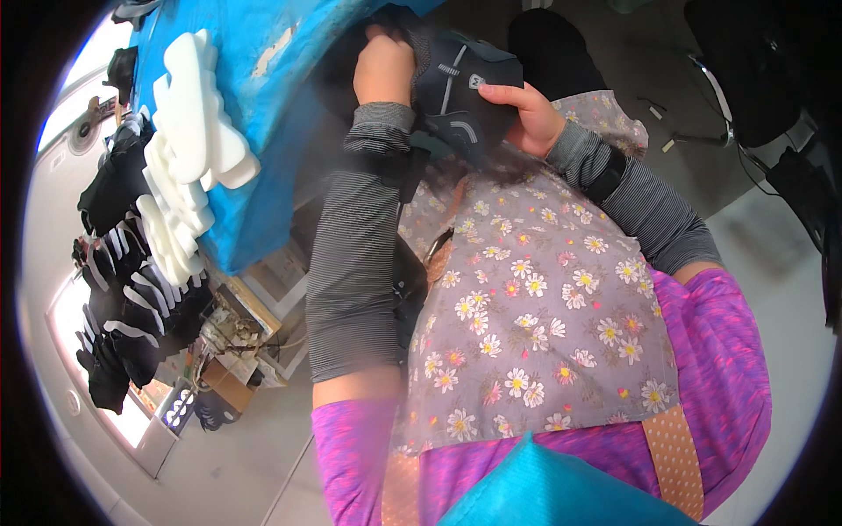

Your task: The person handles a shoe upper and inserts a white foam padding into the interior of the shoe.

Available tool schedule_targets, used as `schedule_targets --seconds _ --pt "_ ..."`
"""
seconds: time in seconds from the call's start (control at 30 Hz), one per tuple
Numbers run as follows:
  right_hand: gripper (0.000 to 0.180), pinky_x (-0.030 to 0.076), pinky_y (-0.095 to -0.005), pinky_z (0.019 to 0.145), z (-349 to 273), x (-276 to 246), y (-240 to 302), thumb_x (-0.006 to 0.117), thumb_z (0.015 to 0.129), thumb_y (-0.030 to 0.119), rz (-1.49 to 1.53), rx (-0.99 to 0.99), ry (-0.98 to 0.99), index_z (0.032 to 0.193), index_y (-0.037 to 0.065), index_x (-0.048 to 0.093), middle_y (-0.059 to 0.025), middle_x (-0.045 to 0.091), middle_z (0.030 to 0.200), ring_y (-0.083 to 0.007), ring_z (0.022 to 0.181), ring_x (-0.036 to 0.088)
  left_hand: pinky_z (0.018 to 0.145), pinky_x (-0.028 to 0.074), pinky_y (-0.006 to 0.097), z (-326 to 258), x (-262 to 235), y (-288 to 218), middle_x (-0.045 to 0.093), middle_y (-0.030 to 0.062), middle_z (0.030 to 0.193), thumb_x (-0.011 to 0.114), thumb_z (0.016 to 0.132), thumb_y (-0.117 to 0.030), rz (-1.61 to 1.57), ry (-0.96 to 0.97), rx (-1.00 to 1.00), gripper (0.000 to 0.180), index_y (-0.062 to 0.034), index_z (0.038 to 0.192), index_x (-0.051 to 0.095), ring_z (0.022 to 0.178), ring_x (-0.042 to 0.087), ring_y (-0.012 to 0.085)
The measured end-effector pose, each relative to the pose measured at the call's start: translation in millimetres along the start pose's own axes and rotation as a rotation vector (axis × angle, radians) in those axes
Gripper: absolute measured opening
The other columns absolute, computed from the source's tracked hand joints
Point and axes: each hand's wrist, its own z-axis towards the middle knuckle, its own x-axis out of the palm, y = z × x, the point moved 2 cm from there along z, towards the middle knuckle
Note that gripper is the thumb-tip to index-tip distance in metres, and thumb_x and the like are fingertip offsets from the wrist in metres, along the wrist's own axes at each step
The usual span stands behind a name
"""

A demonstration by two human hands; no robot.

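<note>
A dark, black-to-navy shoe upper with a pale emblem and curved light stripes is held up over my apron-covered lap. At its upper left edge my left hand is closed, its fingertips partly hidden in dark material. On the opposite side my right hand pinches the piece, thumb on the face and the other fingers behind it. White insole-shaped pieces are piled to the left, on the blue-covered table.
The blue table cover hangs down beside my left forearm. Farther left are several black shoe pieces with white strips, and an open cardboard box. A black chair stands at the far right.
</note>
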Motion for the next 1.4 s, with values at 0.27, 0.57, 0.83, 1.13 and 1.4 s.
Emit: schedule_targets --seconds 0.27,0.57,0.83,1.13,1.4 --pt "0.029 0.054 -0.0347 0.090 -2 4 11 0.064 0.088 0.011 -0.032 -0.055 -0.028 0.115 0.001 0.062 -0.0091 0.067 0.109 -0.0195 0.096 0.066 0.079 0.050 0.050 -13 -27 -18 0.066 0.0279 0.093 0.051 0.093 -0.034 0.122 -0.084 0.015 0.036 -0.0021 0.107 0.058 0.091 0.063 0.0459" --pt "0.035 0.054 -0.0331 0.090 -5 9 10 0.065 0.088 0.012 -0.126 -0.059 0.031 0.120 0.001 0.059 -0.0101 0.066 0.111 -0.0202 0.099 0.066 0.077 0.050 0.048 -5 3 -2 0.065 0.0315 0.096 0.052 0.095 -0.031 -0.146 -0.047 -0.020 0.037 0.0016 0.112 0.052 0.093 0.061 0.0482" --pt "0.041 0.046 -0.0361 0.101 -13 0 1 0.058 0.093 0.015 0.374 0.017 0.029 0.131 0.000 0.050 -0.0117 0.059 0.126 -0.0203 0.117 0.057 0.079 0.047 0.044 -11 8 7 0.065 0.0290 0.093 0.054 0.094 -0.027 -0.538 -0.126 -0.161 0.036 0.0076 0.103 0.056 0.090 0.062 0.0439" --pt "0.035 0.048 -0.0265 0.087 -12 10 -6 0.073 0.086 0.021 -0.560 -0.142 -0.011 0.112 0.001 0.062 -0.0043 0.066 0.105 -0.0116 0.094 0.061 0.085 0.046 0.044 -19 1 55 0.064 0.0288 0.103 0.051 0.096 -0.029 -0.486 -0.130 -0.023 0.037 0.0053 0.109 0.056 0.098 0.060 0.0433" --pt "0.035 0.047 -0.0279 0.090 -1 -8 2 0.073 0.085 0.017 -0.482 -0.123 0.028 0.112 -0.002 0.062 -0.0077 0.066 0.109 -0.0134 0.097 0.061 0.078 0.048 0.046 -28 -30 42 0.065 0.0283 0.095 0.056 0.094 -0.028 -0.221 -0.365 0.087 0.032 0.0013 0.108 0.058 0.089 0.062 0.0445"
